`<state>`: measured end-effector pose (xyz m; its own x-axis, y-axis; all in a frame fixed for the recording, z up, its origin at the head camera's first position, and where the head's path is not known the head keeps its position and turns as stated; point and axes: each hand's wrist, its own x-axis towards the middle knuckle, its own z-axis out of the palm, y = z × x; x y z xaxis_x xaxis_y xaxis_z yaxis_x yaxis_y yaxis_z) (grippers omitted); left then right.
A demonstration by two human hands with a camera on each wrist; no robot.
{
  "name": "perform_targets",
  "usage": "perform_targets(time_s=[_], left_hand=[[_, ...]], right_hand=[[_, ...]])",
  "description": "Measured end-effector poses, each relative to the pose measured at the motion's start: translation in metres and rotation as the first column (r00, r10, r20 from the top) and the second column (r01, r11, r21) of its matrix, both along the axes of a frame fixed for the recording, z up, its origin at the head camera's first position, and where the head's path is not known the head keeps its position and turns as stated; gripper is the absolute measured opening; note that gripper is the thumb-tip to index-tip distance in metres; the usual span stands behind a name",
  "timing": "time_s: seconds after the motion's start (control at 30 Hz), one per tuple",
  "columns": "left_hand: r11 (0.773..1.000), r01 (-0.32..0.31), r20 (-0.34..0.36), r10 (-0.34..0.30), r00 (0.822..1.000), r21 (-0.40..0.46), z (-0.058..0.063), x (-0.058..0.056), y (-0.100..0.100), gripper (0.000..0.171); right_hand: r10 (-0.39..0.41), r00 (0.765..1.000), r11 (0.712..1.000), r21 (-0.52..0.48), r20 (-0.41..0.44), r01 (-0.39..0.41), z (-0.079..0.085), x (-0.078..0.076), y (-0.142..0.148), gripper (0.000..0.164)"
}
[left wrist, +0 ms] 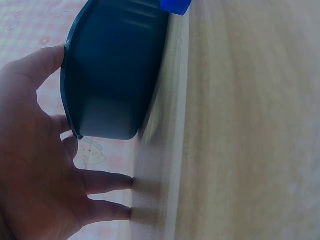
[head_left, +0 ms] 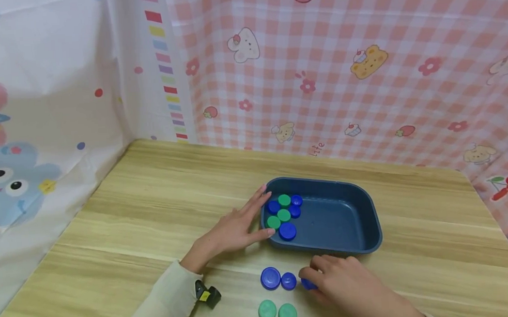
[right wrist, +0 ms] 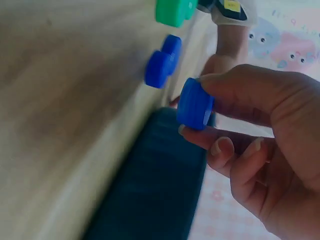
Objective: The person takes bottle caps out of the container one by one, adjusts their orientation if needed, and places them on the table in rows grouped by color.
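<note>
L hand [head_left: 236, 230] spread against tray [head_left: 334, 221], R hand [head_left: 346, 283] pinching blue cap [right wrist: 193, 105], grn caps [head_left: 267, 311] nr

Beneath the left grip [head_left: 232, 230] lies a wood-grained bench [head_left: 152, 203]; beyond that grip hangs a pink checked cloth [head_left: 342, 100], left of it a white cartoon-printed cloth [head_left: 64, 58].

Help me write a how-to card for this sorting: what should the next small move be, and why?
Probably bring the blue cap over the tray and set it down inside. The right hand already pinches it, other caps lie in there, and the left hand touches the rim, perhaps steadying it.
</note>
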<state>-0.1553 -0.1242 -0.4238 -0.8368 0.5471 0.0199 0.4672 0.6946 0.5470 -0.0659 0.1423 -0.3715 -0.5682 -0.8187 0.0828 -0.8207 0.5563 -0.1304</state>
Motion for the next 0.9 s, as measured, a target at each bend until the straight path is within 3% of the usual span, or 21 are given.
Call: perform_targets(time_s=[0.37,0.9], left_hand=[[1.0,0.004,0.001,-0.004,1.0,0.005,0.0,0.0,0.0,0.081],[1.0,0.0,0.007,0.0,1.0,0.004,0.0,0.0,0.0,0.081]], right_hand=[[-0.063,0.998,0.998,0.014,0.027,0.062,-0.016,-0.002,-0.003,0.02],[-0.058,0.997,0.998,0.033,0.054,0.057,-0.027,-0.006,-0.004,0.018]])
